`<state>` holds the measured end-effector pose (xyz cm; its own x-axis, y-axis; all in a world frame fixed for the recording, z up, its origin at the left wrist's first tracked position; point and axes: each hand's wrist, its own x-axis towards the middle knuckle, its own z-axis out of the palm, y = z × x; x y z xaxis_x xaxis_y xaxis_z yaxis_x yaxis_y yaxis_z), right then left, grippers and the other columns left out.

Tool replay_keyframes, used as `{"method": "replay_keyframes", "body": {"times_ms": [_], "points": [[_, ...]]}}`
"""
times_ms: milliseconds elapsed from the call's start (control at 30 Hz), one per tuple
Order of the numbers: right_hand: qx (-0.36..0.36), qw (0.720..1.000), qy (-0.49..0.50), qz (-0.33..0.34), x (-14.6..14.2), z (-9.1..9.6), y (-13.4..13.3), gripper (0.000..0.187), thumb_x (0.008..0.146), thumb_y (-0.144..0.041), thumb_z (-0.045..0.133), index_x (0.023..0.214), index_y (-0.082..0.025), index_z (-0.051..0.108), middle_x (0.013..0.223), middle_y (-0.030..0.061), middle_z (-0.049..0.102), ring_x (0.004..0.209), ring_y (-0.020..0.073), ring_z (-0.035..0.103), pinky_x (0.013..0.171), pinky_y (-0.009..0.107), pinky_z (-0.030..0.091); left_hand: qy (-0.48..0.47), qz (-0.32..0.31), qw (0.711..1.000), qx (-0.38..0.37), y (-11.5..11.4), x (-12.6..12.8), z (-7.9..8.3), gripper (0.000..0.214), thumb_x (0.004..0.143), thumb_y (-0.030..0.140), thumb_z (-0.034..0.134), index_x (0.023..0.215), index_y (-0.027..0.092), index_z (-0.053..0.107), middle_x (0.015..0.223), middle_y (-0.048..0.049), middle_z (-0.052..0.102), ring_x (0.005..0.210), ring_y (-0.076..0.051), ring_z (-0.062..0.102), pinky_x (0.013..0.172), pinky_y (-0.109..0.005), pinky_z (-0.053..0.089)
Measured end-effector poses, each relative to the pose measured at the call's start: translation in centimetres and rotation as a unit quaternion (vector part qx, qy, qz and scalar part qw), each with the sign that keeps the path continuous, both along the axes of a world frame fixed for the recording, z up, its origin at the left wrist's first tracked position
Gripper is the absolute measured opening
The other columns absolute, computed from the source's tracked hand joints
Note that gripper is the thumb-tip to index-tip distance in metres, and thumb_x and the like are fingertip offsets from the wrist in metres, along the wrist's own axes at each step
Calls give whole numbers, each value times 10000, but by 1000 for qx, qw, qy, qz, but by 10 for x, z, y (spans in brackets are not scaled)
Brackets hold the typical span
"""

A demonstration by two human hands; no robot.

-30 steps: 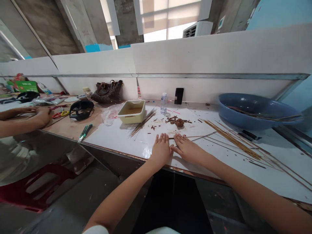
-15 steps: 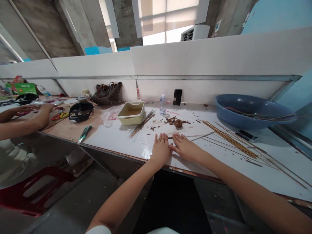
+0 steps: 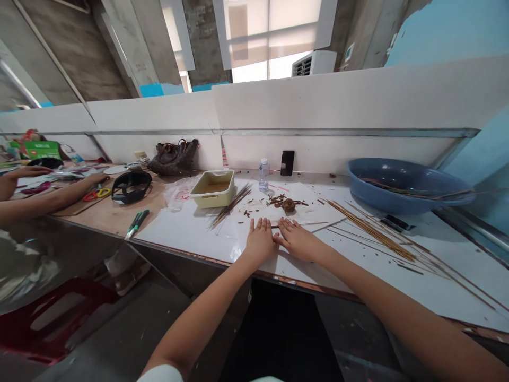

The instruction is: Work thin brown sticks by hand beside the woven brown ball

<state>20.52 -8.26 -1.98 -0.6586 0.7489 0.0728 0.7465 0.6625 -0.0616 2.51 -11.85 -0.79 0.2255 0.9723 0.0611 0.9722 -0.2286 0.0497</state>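
My left hand [image 3: 260,240] and my right hand [image 3: 296,239] lie flat, palms down, side by side on the white sheet [image 3: 191,228] near the bench's front edge. Their fingers are stretched out over a thin stick [image 3: 308,224] that pokes out to the right of my right hand's fingertips. Just beyond my fingers sits a brown lump [image 3: 288,204] with dark crumbs around it. A bundle of dark sticks [image 3: 230,204] lies to the left of it, and a fan of pale bamboo sticks [image 3: 369,228] lies to the right.
A yellow tray [image 3: 213,188], a small bottle [image 3: 263,174] and a phone [image 3: 287,162] stand behind the lump. A blue basin [image 3: 401,183] sits at the right. Further left lie a headset [image 3: 131,184], scissors [image 3: 92,194], a green cutter [image 3: 137,220] and another person's arm [image 3: 51,199].
Both hands stay flat on the sheet over the stick. The camera has tilted slightly. The other person's hands at the left have moved further away along the bench.
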Motion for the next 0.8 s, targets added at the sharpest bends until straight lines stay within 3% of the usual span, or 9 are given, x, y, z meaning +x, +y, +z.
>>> {"method": "replay_keyframes", "body": {"times_ms": [300,600,800], "points": [[20,1000,10,21,13,-7,-26,791,1170,-607,297,1717,-51,427,1750,281,398,1668,366,361,1365,603,292,-1,-20,999,36,-31,-3,-15,703,1101,362,357,1726,41,384,1766,-219,417,1690,-333,343,1414,-595,124],[-27,999,-10,-16,-8,13,5,732,1181,-519,321,1711,-23,417,1747,294,396,1675,357,344,1370,582,273,-4,2,1000,9,4,-1,3,717,1088,346,381,1716,0,382,1793,-215,367,1740,-324,182,1423,-571,86],[22,1000,5,19,9,-6,-16,746,1172,-563,331,1737,-82,400,1755,261,405,1669,380,355,1361,629,284,-14,-20,998,60,-25,-5,-15,695,1115,419,375,1717,76,423,1766,-179,445,1744,-331,166,1412,-647,50]]}}
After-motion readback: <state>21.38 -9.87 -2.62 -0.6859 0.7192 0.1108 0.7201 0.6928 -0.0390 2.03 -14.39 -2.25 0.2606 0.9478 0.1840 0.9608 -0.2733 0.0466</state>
